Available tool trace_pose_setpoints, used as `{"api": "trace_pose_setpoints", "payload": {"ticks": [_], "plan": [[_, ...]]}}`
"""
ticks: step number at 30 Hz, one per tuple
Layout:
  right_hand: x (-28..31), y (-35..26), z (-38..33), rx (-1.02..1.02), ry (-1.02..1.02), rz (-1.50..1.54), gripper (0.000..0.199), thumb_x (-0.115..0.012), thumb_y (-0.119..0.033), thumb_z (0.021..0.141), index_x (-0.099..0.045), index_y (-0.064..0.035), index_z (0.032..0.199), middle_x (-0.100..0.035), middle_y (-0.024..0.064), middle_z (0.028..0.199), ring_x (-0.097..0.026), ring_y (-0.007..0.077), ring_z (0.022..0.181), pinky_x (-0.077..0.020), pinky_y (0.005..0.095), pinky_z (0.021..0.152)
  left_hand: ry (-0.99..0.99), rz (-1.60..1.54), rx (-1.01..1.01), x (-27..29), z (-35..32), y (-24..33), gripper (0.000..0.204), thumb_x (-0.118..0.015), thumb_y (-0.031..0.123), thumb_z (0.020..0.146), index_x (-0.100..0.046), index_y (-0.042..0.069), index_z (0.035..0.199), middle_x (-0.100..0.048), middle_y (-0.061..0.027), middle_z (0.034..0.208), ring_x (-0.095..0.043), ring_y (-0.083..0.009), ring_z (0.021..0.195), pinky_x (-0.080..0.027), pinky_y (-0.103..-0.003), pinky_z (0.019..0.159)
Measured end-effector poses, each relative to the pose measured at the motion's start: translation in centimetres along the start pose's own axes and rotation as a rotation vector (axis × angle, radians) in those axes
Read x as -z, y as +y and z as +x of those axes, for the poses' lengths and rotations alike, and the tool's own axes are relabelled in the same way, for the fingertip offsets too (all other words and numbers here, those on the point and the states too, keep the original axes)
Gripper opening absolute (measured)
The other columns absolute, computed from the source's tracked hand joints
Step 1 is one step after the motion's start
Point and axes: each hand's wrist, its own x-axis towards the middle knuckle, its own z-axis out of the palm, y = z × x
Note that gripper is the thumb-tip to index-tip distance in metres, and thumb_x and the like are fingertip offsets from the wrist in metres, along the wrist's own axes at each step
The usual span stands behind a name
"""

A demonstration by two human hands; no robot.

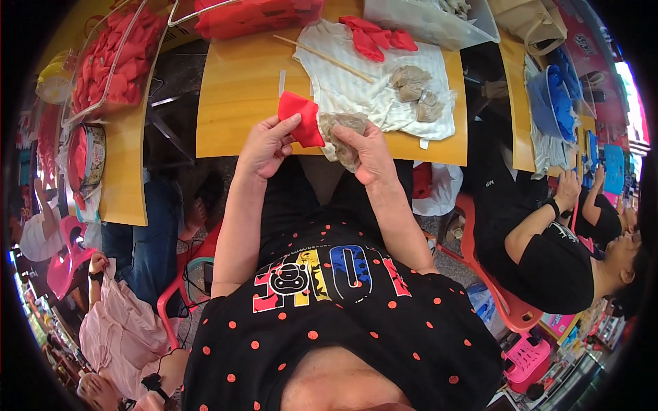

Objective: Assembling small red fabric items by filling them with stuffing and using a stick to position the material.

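My left hand (264, 149) pinches a small red fabric piece (300, 118) between thumb and fingers, just above the near edge of the table. Beside it, my right hand (371, 152) is closed on a crumpled, thin greyish-brown piece (348, 123) that looks sheer. The two pieces meet or overlap at their edges; I cannot tell if they are joined. Beyond my hands a white striped cloth (343, 65) lies on the table, with a thin wooden stick (322, 58) across it. More greyish-brown bundles (411, 83) and several red fabric pieces (375, 35) rest on the cloth.
A clear plastic bin (432, 26) and a heap of red pieces (257, 17) stand at the table's far edge. On the left is a basket of red pieces (116, 58). At the right table a person (558, 253) sits near a blue-filled container (552, 103). Another person (127, 322) sits at left.
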Motion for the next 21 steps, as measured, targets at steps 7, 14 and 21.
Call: {"api": "trace_pose_setpoints", "payload": {"ticks": [7,14,21], "plan": [[0.3,0.3,-0.2,0.048,0.023,-0.115,0.020,-0.069,0.002,0.077,-0.062,0.0001,0.096,-0.067,0.0080,0.089,-0.065,0.0128,0.075,-0.0532,0.0249,0.067,-0.032,0.025,-0.004,-0.2,-0.3,-0.1,0.015,-0.066,0.018,0.085,-0.064,0.006,0.094,-0.064,0.0009,0.082,-0.053,-0.0030,0.062,-0.036,-0.015,0.045],[0.2,0.5,-0.2,0.140,0.035,-0.192,0.017,-0.069,0.001,0.078,-0.062,0.0006,0.094,-0.067,0.0068,0.085,-0.064,0.0112,0.072,-0.0527,0.0242,0.064,-0.056,0.097,-0.001,-0.5,-0.4,-0.3,0.019,-0.064,0.018,0.087,-0.064,0.002,0.097,-0.065,-0.0036,0.082,-0.057,-0.0053,0.059,-0.049,-0.017,0.049],[1.0,0.9,0.2,0.038,0.013,-0.214,0.015,-0.069,-0.001,0.078,-0.063,-0.0017,0.092,-0.066,0.0043,0.084,-0.062,0.0102,0.071,-0.0514,0.0236,0.062,-0.071,0.155,-0.028,-0.9,-0.4,-0.6,0.021,-0.063,0.019,0.088,-0.065,0.002,0.099,-0.066,-0.0037,0.085,-0.060,-0.0066,0.064,-0.050,-0.018,0.053]]}}
